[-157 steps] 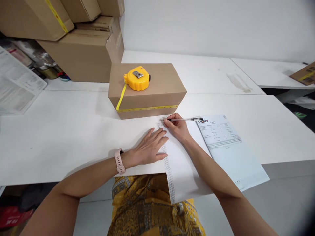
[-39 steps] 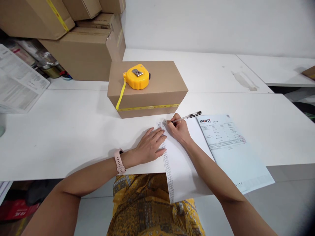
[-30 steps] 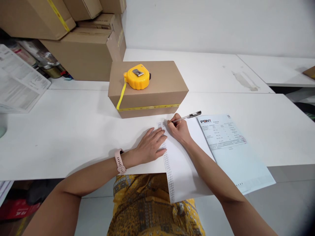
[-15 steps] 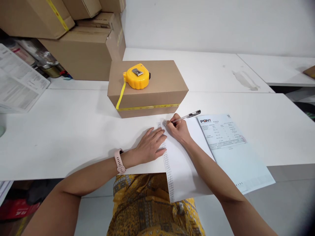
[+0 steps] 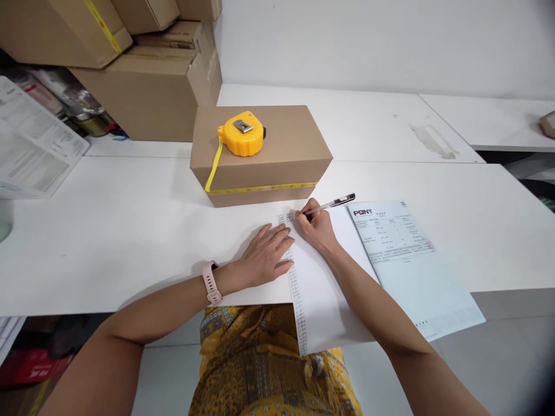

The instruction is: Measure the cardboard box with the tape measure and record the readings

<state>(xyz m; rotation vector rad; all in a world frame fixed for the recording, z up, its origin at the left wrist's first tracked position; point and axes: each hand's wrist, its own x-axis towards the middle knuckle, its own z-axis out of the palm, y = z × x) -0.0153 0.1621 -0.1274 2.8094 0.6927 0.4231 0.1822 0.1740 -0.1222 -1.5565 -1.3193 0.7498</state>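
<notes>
A clear-barrelled pen with a black cap end (image 5: 342,200) is gripped in my right hand (image 5: 315,226), its tip down near the top of a white sheet of paper (image 5: 323,306). Columns of small handwriting run down the sheet's left edge. My left hand (image 5: 267,254) lies flat with fingers stretched, the fingertips on that written edge and the palm on the table. The sheet's lower part hangs over the table's front edge. To its right lies a printed form headed PONY (image 5: 403,260), partly beneath my right forearm.
Behind my hands stands a closed cardboard box (image 5: 269,173) with a yellow tape measure (image 5: 243,134) on top. More cardboard boxes (image 5: 151,92) are stacked at the back left. A printed white panel (image 5: 34,144) leans at the left. The white table (image 5: 108,242) ends just before my lap.
My right hand has shifted very slightly to the right with the pen along the top of the sheet. My left hand stays in place.
</notes>
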